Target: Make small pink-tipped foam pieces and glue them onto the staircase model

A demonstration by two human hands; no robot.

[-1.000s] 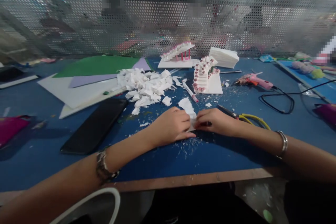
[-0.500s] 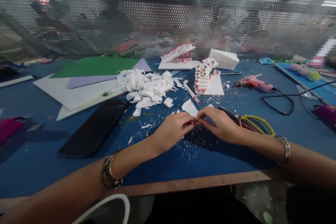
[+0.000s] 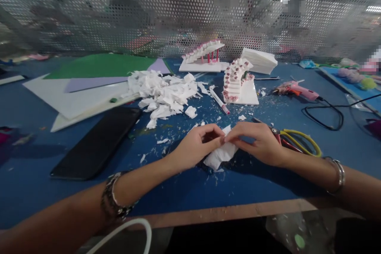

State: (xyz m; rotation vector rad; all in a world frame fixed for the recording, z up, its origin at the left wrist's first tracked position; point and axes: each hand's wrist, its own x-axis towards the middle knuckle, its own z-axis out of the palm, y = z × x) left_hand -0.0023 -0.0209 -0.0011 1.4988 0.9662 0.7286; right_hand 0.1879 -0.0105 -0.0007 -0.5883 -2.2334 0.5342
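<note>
My left hand (image 3: 198,145) and my right hand (image 3: 257,141) meet fingertip to fingertip over the blue table (image 3: 208,182). Both pinch a white piece of tissue paper (image 3: 222,154) that hangs crumpled below the fingers. A heap of torn white paper scraps (image 3: 162,93) lies just beyond my left hand. Small white crumbs are scattered around the hands.
A black phone (image 3: 97,143) lies left. Yellow-handled scissors (image 3: 294,141) rest by my right wrist. Behind stand two white model staircases (image 3: 236,83), a pink marker (image 3: 219,102), a pink glue gun (image 3: 294,89) with a black cord, a white paper stack (image 3: 258,60), and green, purple and white sheets (image 3: 89,83).
The hands rose from pressing the paper flat on the table; the white piece now hangs beneath the pinching fingertips. The view shifted slightly.
</note>
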